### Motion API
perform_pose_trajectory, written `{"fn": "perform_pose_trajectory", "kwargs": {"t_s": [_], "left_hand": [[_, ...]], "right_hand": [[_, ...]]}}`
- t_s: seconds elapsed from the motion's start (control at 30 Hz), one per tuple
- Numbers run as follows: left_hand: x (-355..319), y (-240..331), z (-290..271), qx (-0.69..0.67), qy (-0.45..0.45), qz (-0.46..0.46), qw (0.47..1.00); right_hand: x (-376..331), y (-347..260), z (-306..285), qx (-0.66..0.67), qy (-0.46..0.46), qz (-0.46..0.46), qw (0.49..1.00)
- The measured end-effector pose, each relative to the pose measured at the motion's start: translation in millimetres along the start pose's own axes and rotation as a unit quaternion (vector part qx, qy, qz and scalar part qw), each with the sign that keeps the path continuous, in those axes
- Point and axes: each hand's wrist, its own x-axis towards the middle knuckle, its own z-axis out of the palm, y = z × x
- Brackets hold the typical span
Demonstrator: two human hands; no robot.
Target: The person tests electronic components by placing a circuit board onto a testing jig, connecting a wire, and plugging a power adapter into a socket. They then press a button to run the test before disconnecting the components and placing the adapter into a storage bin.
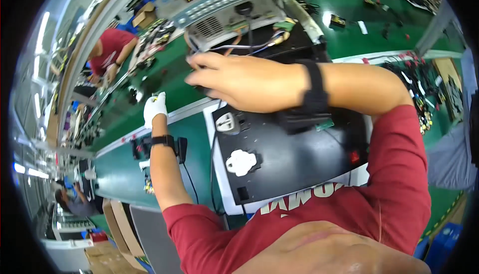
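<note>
My left hand (156,110), in a white glove, is over the green bench at the left. Its fingers are closed around a small piece with a bit of yellow showing, too small to name. Bare and wearing a black wrist strap, my right hand (237,80) stretches leftward above a black board (294,154). Its bent fingers are apart with nothing visible in them, close to loose wires (239,46) at the front of a grey bench instrument (219,4) with a lit display. A white fixture (241,163) and a grey-white socket-like fixture (227,123) sit on the board.
A black adapter (182,149) with a cable lies beside my left forearm. Dark cables (416,87) are heaped at the right, and small parts (338,21) lie on the far green bench. Across the bench at the left, another person (111,52) in red works.
</note>
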Motion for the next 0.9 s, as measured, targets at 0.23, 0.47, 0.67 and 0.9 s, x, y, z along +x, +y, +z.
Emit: {"fn": "perform_pose_trajectory", "kwargs": {"t_s": [0.23,0.47,0.67,0.9], "left_hand": [[38,76,80,-0.446,-0.158,0.157,0.867],[-57,135,-16,-0.488,0.19,0.209,0.826],[-197,204,-80,-0.2,0.106,0.646,0.729],[-308,279,-62,-0.113,-0.249,0.651,0.708]], "right_hand": [[-142,145,-146,-0.304,-0.005,0.487,0.818],[-208,252,-131,-0.281,-0.044,0.614,0.737],[-194,115,-188,-0.099,-0.055,0.472,0.874],[-166,-26,-174,0.04,-0.157,0.415,0.895]]}}
